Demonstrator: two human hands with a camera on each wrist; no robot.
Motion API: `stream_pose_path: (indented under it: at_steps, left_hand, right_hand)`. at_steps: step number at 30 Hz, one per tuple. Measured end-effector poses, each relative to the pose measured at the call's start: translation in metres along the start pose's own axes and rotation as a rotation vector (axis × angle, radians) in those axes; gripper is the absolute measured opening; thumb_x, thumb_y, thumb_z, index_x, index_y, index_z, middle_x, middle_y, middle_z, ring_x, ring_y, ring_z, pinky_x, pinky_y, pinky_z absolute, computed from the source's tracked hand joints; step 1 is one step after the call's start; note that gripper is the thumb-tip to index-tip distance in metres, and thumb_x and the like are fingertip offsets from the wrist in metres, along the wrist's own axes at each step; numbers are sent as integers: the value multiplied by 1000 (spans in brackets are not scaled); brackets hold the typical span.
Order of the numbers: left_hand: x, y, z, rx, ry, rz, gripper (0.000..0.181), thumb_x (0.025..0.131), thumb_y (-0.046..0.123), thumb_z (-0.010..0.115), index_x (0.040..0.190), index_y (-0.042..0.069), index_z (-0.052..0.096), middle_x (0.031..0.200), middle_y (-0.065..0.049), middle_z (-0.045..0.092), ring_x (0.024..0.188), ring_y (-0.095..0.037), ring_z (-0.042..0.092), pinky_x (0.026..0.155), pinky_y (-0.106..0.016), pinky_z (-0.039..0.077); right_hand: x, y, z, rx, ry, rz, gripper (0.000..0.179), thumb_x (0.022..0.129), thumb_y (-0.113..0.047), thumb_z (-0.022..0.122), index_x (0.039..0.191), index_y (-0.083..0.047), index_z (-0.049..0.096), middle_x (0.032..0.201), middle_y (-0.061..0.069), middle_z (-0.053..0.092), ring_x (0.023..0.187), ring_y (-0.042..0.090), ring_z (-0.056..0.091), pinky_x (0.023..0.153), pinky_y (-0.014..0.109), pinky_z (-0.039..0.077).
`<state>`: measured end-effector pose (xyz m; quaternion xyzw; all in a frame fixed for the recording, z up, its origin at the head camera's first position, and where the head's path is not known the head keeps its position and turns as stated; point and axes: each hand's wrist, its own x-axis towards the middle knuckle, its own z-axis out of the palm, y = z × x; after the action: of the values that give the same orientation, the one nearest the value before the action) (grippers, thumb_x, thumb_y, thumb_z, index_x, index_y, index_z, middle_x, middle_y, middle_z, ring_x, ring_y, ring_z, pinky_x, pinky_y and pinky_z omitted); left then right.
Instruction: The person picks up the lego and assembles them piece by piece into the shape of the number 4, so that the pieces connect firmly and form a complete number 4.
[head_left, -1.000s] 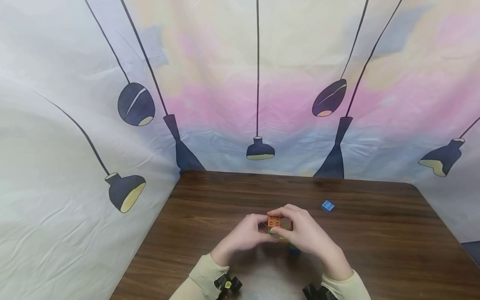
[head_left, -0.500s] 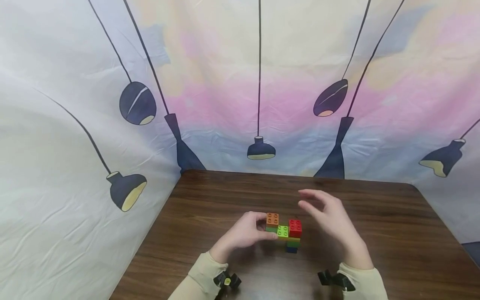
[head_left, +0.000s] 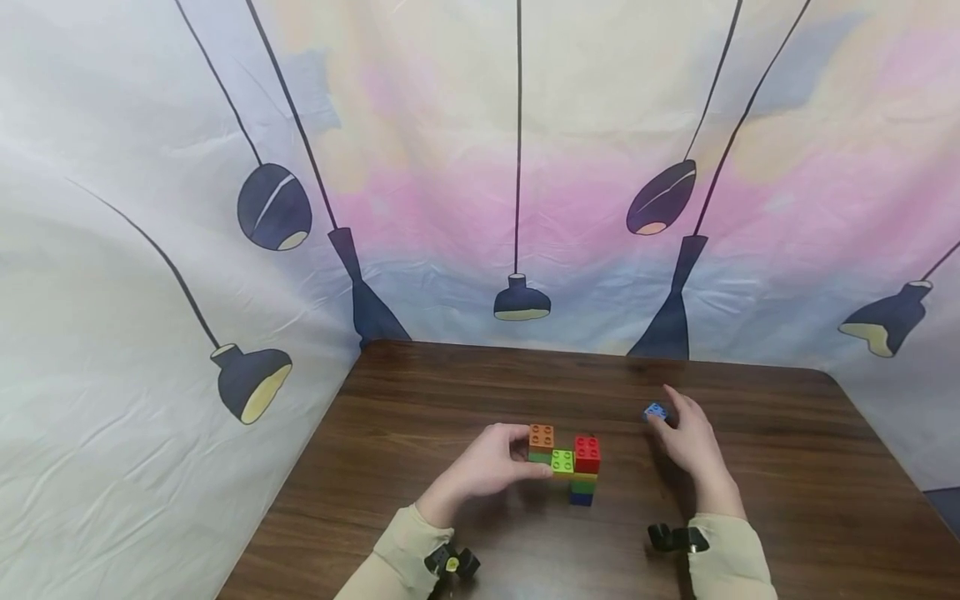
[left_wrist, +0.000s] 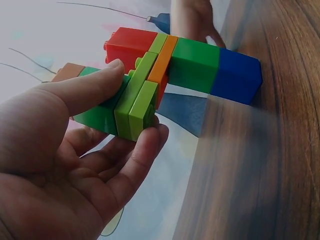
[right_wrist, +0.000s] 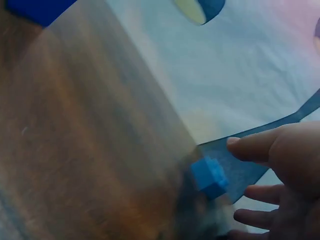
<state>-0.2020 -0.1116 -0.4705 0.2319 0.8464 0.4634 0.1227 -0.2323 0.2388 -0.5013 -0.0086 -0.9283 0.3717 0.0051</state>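
My left hand [head_left: 480,473] holds a structure of toy building bricks by its left side, thumb and fingers pinching the green bricks [left_wrist: 97,115]. On that structure an orange brick [head_left: 542,438] tops the left side, a light green brick [head_left: 562,461] lies lower in the middle, and a red brick [head_left: 587,454] tops the right. Beneath the red one, a green brick [left_wrist: 194,66] and a dark blue brick [left_wrist: 236,76] form a leg down to the table. My right hand [head_left: 693,442] reaches over a loose light blue brick [right_wrist: 209,177], thumb and fingers spread and apart from it in the right wrist view.
The brown wood-grain table [head_left: 420,392] carries all the bricks. Behind it and along the left hangs a pastel cloth [head_left: 450,208] printed with dark lamps. A black camera mount [head_left: 452,562] sits on the left wrist, another camera mount [head_left: 677,538] on the right.
My right hand has let go of the orange brick, leaving it on the structure, and moved right to the loose blue brick. The left hand keeps its grip, nearly still.
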Motion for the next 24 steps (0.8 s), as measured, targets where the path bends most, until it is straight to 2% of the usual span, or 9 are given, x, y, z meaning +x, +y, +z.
stream_pose_path:
  at_steps: [2, 4, 7, 10, 14, 20, 24]
  left_hand:
    - [0, 0, -1, 2, 0, 2, 32, 90, 30, 90, 114, 14, 77, 91, 10, 72, 79, -10, 63, 71, -27, 53]
    - [1, 0, -1, 6, 0, 6, 32, 90, 31, 90, 114, 14, 77, 91, 10, 71, 78, -10, 63, 71, -27, 53]
    - [1, 1, -1, 9, -3, 13, 32, 90, 31, 90, 113, 14, 77, 90, 9, 71, 76, -10, 61, 69, -27, 51]
    - [1, 0, -1, 20, -11, 17, 31, 90, 33, 90, 111, 15, 77, 88, 7, 70, 74, -9, 59, 67, -26, 49]
    - [1, -1, 0, 21, -15, 21, 29, 89, 33, 90, 108, 16, 76, 86, 5, 69, 73, -9, 57, 65, -25, 47]
    - [0, -1, 0, 19, -10, 18, 30, 89, 31, 91, 108, 14, 76, 85, 6, 69, 73, -10, 57, 64, -25, 47]
    - [-1, 0, 1, 12, -8, 12, 30, 89, 31, 91, 109, 14, 76, 87, 7, 69, 74, -9, 58, 65, -26, 49]
  right_hand:
    - [3, 4, 4, -16, -23, 2, 70, 112, -23, 54, 168, 1, 21, 166, 42, 15, 149, 64, 21, 115, 77, 24]
    - [5, 6, 9, -49, -35, -3, 67, 112, -23, 52, 168, 0, 23, 166, 41, 16, 148, 65, 23, 111, 80, 25]
    - [6, 7, 13, -93, -38, -9, 60, 111, -23, 55, 164, -1, 36, 163, 38, 28, 145, 63, 30, 106, 83, 28]
    - [4, 7, 16, -111, -18, -10, 50, 109, -20, 61, 153, 0, 52, 155, 39, 41, 139, 63, 39, 102, 82, 32]
    - [1, 6, 18, -111, 8, -6, 41, 103, -12, 68, 143, 0, 62, 147, 40, 50, 134, 62, 46, 100, 79, 36]
    - [0, 4, 19, -83, 21, -18, 40, 101, -5, 69, 140, 1, 63, 142, 39, 55, 131, 60, 51, 102, 72, 43]
    - [-2, -5, 14, 22, -5, -45, 46, 104, -11, 68, 147, 1, 58, 142, 35, 58, 127, 53, 58, 99, 64, 49]
